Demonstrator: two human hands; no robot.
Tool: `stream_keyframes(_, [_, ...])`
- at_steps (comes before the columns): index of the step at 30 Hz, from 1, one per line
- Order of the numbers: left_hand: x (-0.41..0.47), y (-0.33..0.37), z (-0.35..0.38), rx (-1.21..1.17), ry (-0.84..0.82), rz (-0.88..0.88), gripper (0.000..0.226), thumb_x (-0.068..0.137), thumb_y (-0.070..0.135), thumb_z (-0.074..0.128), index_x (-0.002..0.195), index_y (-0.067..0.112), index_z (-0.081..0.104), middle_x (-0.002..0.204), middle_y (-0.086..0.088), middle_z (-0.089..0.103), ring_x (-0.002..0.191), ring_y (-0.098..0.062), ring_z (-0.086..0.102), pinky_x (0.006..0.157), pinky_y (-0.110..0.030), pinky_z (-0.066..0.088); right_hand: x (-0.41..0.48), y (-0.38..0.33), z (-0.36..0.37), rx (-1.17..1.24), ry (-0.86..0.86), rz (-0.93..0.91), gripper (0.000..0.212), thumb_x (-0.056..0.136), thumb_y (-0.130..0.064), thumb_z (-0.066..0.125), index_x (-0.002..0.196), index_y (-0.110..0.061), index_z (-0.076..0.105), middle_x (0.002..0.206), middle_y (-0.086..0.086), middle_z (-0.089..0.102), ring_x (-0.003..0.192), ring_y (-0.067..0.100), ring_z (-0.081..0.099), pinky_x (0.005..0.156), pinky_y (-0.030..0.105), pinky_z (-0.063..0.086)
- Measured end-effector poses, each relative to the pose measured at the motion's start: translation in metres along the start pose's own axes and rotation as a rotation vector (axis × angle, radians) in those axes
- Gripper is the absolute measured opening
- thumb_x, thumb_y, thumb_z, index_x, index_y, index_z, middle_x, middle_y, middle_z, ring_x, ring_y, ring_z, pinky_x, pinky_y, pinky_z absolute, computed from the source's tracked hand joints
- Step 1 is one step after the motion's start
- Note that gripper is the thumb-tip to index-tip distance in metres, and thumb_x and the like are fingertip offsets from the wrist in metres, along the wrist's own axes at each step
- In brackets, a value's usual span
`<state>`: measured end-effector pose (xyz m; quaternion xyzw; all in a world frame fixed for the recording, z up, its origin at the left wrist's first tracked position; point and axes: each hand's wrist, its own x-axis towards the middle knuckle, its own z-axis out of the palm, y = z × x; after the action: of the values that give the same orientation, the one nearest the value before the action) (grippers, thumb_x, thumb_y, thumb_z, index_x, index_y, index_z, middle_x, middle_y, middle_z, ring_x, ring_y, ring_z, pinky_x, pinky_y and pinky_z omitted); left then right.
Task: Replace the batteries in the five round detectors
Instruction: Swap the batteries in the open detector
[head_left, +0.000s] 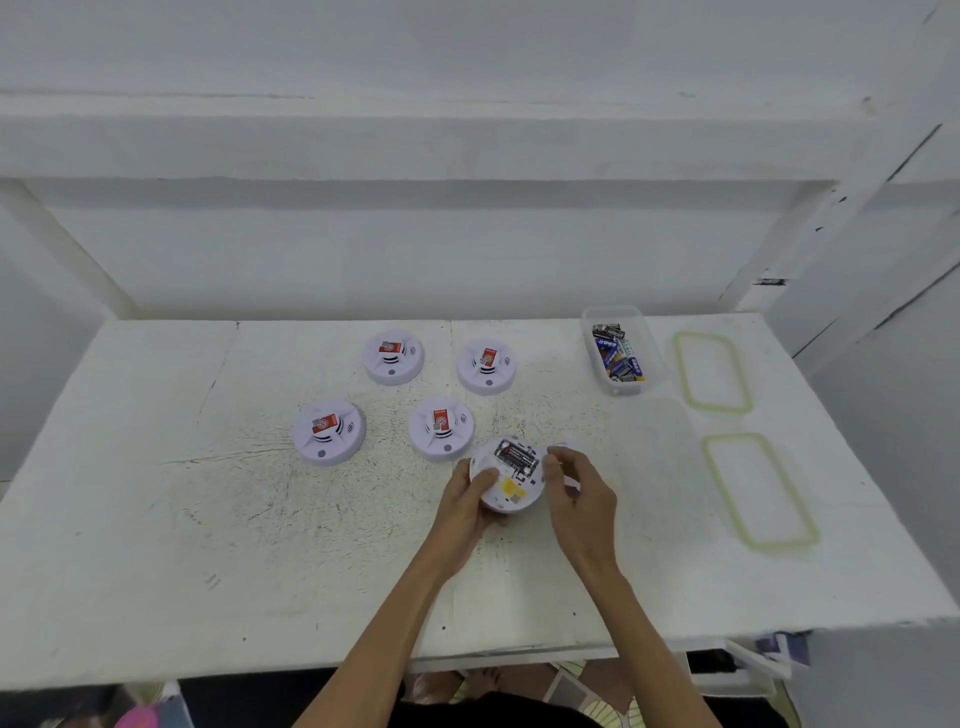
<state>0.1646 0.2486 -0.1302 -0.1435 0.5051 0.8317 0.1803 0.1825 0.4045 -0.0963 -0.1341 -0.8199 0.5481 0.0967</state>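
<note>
Four white round detectors with red stickers lie face up on the table: two at the back (393, 357) (487, 366) and two nearer (329, 431) (441, 428). The fifth detector (511, 480) is turned underside up and tilted, just above the table. Its battery bay is open, with dark batteries (514, 458) in it and a yellow label below. My left hand (465, 501) grips its left rim. My right hand (579, 493) is at its right rim, fingers curled round a white cover piece (565, 445), mostly hidden by the hand.
A clear plastic box (655, 364) with several loose batteries stands at the back right. Two clear lids with green rims (680, 364) (719, 483) lie flat along the right side. The table's front edge (467, 657) is near my body. A white wall rises behind.
</note>
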Motion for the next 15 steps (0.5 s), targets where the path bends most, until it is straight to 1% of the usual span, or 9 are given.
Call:
stream_keyframes(1, [0.002, 0.002, 0.004, 0.036, -0.006, 0.024, 0.032, 0.101, 0.027, 0.064, 0.132, 0.023, 0.061, 0.125, -0.012, 0.074, 0.105, -0.028, 0.070, 0.070, -0.038, 0.053, 0.001, -0.003, -0.002, 0.006, -0.035, 0.000, 0.021, 0.098, -0.028, 0.063, 0.118, -0.025, 0.066, 0.109, -0.014, 0.070, 0.097, -0.001, 0.066, 0.075, 0.012, 0.053])
stream_keyframes(3, [0.006, 0.004, 0.012, 0.083, 0.004, 0.054, 0.026, 0.105, 0.029, 0.060, 0.130, 0.025, 0.064, 0.122, -0.008, 0.076, 0.106, -0.025, 0.072, 0.079, -0.040, 0.055, 0.003, -0.005, -0.003, -0.001, -0.076, -0.014, 0.027, 0.096, -0.023, 0.065, 0.123, -0.023, 0.063, 0.111, -0.012, 0.070, 0.095, 0.000, 0.068, 0.073, 0.011, 0.053])
stream_keyframes(5, [0.011, 0.004, 0.017, 0.110, 0.036, 0.078, 0.033, 0.102, 0.029, 0.063, 0.135, 0.023, 0.061, 0.124, -0.004, 0.076, 0.114, -0.024, 0.072, 0.093, -0.045, 0.059, 0.002, -0.005, -0.002, 0.004, -0.067, -0.011, 0.031, 0.094, -0.022, 0.067, 0.125, -0.024, 0.060, 0.110, -0.011, 0.070, 0.090, 0.002, 0.069, 0.072, 0.013, 0.055])
stream_keyframes(6, [0.013, 0.004, 0.018, 0.126, 0.065, 0.089, 0.039, 0.100, 0.029, 0.066, 0.138, 0.021, 0.058, 0.125, -0.002, 0.075, 0.116, -0.024, 0.072, 0.097, -0.047, 0.059, 0.001, -0.005, -0.002, 0.007, -0.051, 0.000, 0.032, 0.094, -0.022, 0.068, 0.124, -0.025, 0.059, 0.107, -0.011, 0.070, 0.087, 0.002, 0.069, 0.070, 0.013, 0.054])
stream_keyframes(8, [0.017, 0.004, 0.019, 0.156, 0.100, 0.123, 0.044, 0.099, 0.028, 0.069, 0.140, 0.020, 0.056, 0.127, -0.001, 0.074, 0.118, -0.024, 0.071, 0.097, -0.047, 0.060, -0.001, -0.007, 0.000, 0.026, -0.022, 0.032, 0.030, 0.093, -0.021, 0.069, 0.121, -0.025, 0.058, 0.102, -0.009, 0.069, 0.083, 0.002, 0.069, 0.068, 0.012, 0.053])
stream_keyframes(10, [0.019, 0.004, 0.021, 0.178, 0.093, 0.157, 0.041, 0.101, 0.028, 0.067, 0.140, 0.021, 0.058, 0.128, -0.001, 0.074, 0.118, -0.021, 0.071, 0.092, -0.040, 0.061, -0.002, -0.007, 0.002, 0.020, -0.012, 0.034, 0.028, 0.092, -0.019, 0.069, 0.118, -0.024, 0.058, 0.100, -0.008, 0.069, 0.082, 0.002, 0.068, 0.067, 0.012, 0.053])
stream_keyframes(12, [0.019, 0.006, 0.022, 0.197, 0.072, 0.174, 0.040, 0.103, 0.029, 0.063, 0.142, 0.023, 0.057, 0.130, 0.000, 0.073, 0.119, -0.018, 0.070, 0.090, -0.035, 0.061, -0.001, -0.007, 0.001, 0.008, -0.011, 0.022, 0.028, 0.091, -0.019, 0.069, 0.116, -0.024, 0.057, 0.099, -0.008, 0.068, 0.081, 0.002, 0.067, 0.068, 0.016, 0.056])
stream_keyframes(13, [0.018, 0.007, 0.023, 0.203, 0.060, 0.174, 0.040, 0.104, 0.030, 0.061, 0.143, 0.024, 0.055, 0.132, 0.000, 0.072, 0.120, -0.018, 0.070, 0.092, -0.035, 0.060, -0.001, -0.007, 0.000, 0.000, -0.011, 0.014, 0.029, 0.091, -0.019, 0.069, 0.115, -0.025, 0.056, 0.098, -0.008, 0.068, 0.081, 0.003, 0.067, 0.068, 0.017, 0.057])
stream_keyframes(15, [0.019, 0.009, 0.022, 0.199, 0.038, 0.165, 0.039, 0.105, 0.030, 0.059, 0.144, 0.025, 0.053, 0.135, -0.002, 0.070, 0.122, -0.020, 0.069, 0.096, -0.041, 0.060, 0.001, -0.007, -0.001, -0.025, -0.024, -0.017, 0.029, 0.090, -0.020, 0.069, 0.114, -0.027, 0.055, 0.099, -0.009, 0.066, 0.083, 0.005, 0.066, 0.067, 0.017, 0.056])
